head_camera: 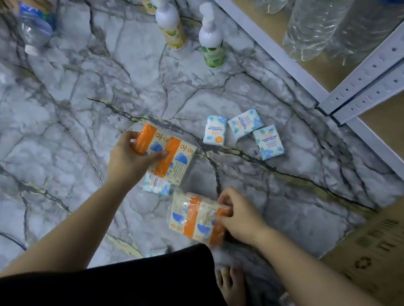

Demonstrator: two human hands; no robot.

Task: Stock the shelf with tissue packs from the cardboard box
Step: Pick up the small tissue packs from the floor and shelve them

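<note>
Left hand (131,157) grip clenched on orange-banded tissue pack (168,158); right hand (240,221) grip grasping second pack (196,216), floor (70,105) level.

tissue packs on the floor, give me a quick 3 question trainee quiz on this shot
1. True or false: both hands hold orange-banded tissue packs.
2. How many small blue mini tissue packs lie in the group near the shelf frame? A) one B) three C) six
3. Fill in: the cardboard box sits on the person's ____ side.

Key:
1. True: the left hand grips one orange-banded pack, the right hand another.
2. B, three mini tissue packs by the shelf frame.
3. Right: cardboard box.
</note>
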